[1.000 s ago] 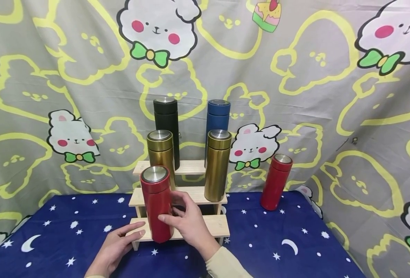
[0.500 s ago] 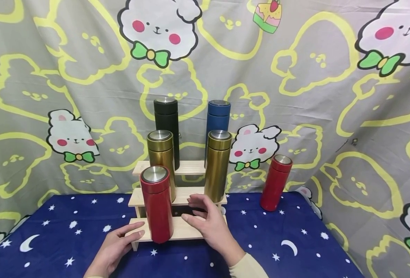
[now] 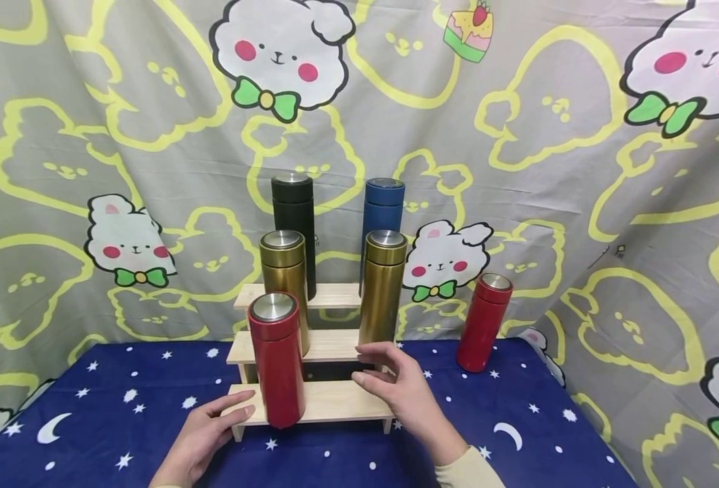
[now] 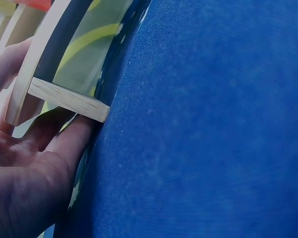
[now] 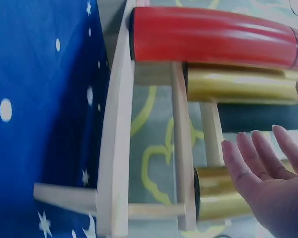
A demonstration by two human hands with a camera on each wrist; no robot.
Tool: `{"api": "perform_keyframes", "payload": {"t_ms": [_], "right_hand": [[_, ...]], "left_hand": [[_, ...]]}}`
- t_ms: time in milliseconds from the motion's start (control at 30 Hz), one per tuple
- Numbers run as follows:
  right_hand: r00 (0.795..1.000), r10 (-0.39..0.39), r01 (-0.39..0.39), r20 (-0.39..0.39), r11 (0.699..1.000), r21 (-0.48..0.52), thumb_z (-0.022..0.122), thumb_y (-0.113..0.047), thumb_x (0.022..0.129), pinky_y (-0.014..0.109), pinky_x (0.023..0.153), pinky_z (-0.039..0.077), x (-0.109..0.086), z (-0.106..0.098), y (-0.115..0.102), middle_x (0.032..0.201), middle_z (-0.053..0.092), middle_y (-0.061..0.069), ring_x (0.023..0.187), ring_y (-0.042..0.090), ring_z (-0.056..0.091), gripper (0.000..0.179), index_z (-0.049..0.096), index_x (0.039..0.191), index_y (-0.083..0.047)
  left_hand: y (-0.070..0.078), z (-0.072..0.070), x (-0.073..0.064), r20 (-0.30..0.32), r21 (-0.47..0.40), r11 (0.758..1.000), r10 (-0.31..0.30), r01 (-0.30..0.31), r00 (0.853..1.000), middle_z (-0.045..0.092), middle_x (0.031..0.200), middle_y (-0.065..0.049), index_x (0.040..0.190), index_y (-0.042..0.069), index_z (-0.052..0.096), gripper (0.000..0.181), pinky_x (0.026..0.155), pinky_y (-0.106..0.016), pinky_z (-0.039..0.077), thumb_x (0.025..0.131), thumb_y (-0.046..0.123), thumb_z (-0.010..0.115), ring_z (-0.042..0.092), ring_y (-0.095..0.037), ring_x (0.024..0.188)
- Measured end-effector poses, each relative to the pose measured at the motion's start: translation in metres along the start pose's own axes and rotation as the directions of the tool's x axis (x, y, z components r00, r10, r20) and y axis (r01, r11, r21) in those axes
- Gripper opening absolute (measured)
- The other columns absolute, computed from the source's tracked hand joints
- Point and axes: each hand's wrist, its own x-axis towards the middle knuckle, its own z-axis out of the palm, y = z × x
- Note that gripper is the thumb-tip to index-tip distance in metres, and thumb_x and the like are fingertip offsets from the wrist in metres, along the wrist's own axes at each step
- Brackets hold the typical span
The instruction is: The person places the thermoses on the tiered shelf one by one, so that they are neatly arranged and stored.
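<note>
My left hand point(image 3: 203, 434) holds the left end of the bottom step of a wooden tiered display stand point(image 3: 341, 403); in the left wrist view its fingers point(image 4: 72, 141) reach behind the stand's leg. On that step, toward the left, a red thermos bottle point(image 3: 278, 373) stands upright with a steel-topped lid. My right hand point(image 3: 411, 396) is off the bottle, fingers spread and slightly bent, over the step's right end. In the right wrist view nothing lies in its palm, and it overlaps the right gold thermos point(image 5: 216, 196).
Two gold thermoses, one left point(image 3: 282, 274) and one right point(image 3: 383, 291), stand on the middle step. Black point(image 3: 294, 217) and blue point(image 3: 385, 210) ones occupy the top. A second red thermos point(image 3: 484, 325) stands on the blue star-patterned cloth point(image 3: 121, 407), before a cartoon-print curtain point(image 3: 518, 203).
My right hand has let go of the red thermos and moved right to the far end of the bottom step. The left hand has stayed at the stand's left end.
</note>
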Motion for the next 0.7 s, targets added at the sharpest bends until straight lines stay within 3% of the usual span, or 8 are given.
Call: {"api": "perform_keyframes", "payload": {"t_ms": [267, 700], "right_hand": [[0.998, 0.031, -0.033, -0.06, 0.999, -0.042, 0.074, -0.005, 0.087, 0.03, 0.088, 0.052, -0.005, -0.025, 0.004, 0.123, 0.06, 0.023, 0.115, 0.037, 0.057, 0.036, 0.063, 0.121, 0.002], [0.987, 0.008, -0.023, -0.162, 0.996, -0.087, 0.074, -0.001, 0.086, 0.029, 0.087, 0.053, -0.015, -0.047, 0.013, 0.121, 0.062, 0.02, 0.113, 0.034, 0.059, 0.035, 0.063, 0.119, 0.003]], "left_hand": [[-0.001, -0.001, 0.0, 0.001, -0.001, 1.0, -0.008, 0.008, 1.0, 0.037, 0.146, -0.031, 0.129, 0.002, 0.064, 0.059, 0.1, -0.059, 0.04, 0.082, 0.032, 0.081, 0.044, -0.042, 0.128], [0.0, 0.0, 0.001, 0.011, -0.004, 1.0, -0.008, 0.008, 1.0, 0.034, 0.147, -0.033, 0.131, 0.0, 0.062, 0.055, 0.1, -0.059, 0.04, 0.086, 0.028, 0.078, 0.042, -0.043, 0.129]]}}
